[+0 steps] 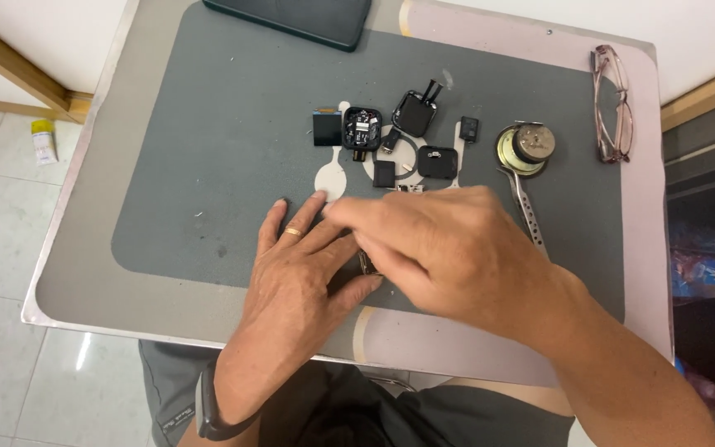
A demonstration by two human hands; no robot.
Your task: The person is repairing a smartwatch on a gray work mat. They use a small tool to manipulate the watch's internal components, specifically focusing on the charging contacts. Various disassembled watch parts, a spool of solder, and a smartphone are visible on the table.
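My left hand [295, 273] lies flat on the grey mat [200, 165], fingers spread, a ring on one finger. My right hand [432, 248] crosses over it, fingers pinched near the left fingertips. A small dark metallic part [367, 263] shows between the two hands; which hand grips it is hidden. Just beyond the hands lie small black disassembled device parts: a square screen [327, 128], an open casing with circuitry [362, 127], a black back shell [415, 112], a square module [384, 173] and a white strap-shaped piece [332, 177].
Metal tweezers [528, 207] and a round tin with a magnet-like disc [524, 147] sit to the right. Pink-framed glasses [614, 103] lie at the far right edge. A dark phone [299, 18] rests at the mat's far edge. The small table has metal edging.
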